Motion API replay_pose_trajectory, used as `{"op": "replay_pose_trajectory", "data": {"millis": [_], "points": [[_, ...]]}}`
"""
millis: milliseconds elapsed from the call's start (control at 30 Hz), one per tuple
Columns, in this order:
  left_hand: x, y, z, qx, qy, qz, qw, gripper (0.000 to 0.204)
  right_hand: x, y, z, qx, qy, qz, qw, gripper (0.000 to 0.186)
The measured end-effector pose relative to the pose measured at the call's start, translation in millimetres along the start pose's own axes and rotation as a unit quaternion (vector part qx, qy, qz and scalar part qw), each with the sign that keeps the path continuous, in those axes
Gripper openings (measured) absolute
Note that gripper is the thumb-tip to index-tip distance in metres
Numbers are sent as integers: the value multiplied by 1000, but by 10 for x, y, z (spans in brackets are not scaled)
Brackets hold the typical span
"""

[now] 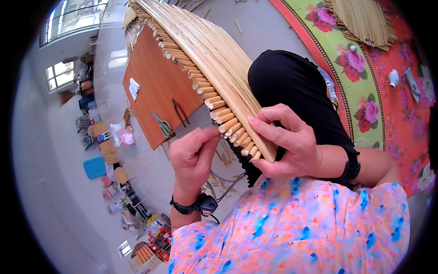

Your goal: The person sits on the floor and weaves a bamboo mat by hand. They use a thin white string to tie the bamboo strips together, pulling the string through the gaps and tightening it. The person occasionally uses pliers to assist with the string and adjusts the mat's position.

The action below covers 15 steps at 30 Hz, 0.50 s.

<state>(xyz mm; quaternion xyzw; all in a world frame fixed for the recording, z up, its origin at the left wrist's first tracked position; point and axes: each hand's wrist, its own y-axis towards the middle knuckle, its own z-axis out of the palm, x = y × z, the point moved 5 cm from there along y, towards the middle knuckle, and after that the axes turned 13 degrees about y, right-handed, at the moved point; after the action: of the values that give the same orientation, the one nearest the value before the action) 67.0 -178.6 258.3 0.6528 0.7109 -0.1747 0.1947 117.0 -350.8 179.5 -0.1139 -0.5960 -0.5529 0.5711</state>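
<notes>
A long, pale mat of bamboo or reed sticks (pixel 200 48), with their cut round ends lined along its left edge, runs from the top of the view across my black-trousered leg. My right hand (pixel 289 139) grips its near end, thumb and fingers on the outer slat. Just left of the cut ends, my left hand (pixel 194 160) is closed in a pinch at what looks like thin wire or thread, too small to make out.
A brown board (pixel 143 82) on the floor carries scissors (pixel 163 125), pliers (pixel 180 112) and a white cloth (pixel 134 89). Loose offcuts lie below. A floral mat (pixel 358 109) at right bears another stick piece (pixel 360 18). Clutter and a blue tray (pixel 95 167) line the far left.
</notes>
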Motion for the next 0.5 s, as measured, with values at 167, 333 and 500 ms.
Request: {"op": "replay_pose_trajectory", "data": {"millis": [167, 333, 500], "points": [[63, -62, 38, 6, -39, -23, 999, 13, -5, 21, 14, 8, 11, -22, 1000, 60], [84, -41, 0, 28, -20, -49, 998, 12, 0, 68, 17, 13, 13, -20, 1000, 62], [39, -104, -53, 49, -27, -135, 989, 10, -15, 43, 26, 16, 8, -17, 1000, 64]]}}
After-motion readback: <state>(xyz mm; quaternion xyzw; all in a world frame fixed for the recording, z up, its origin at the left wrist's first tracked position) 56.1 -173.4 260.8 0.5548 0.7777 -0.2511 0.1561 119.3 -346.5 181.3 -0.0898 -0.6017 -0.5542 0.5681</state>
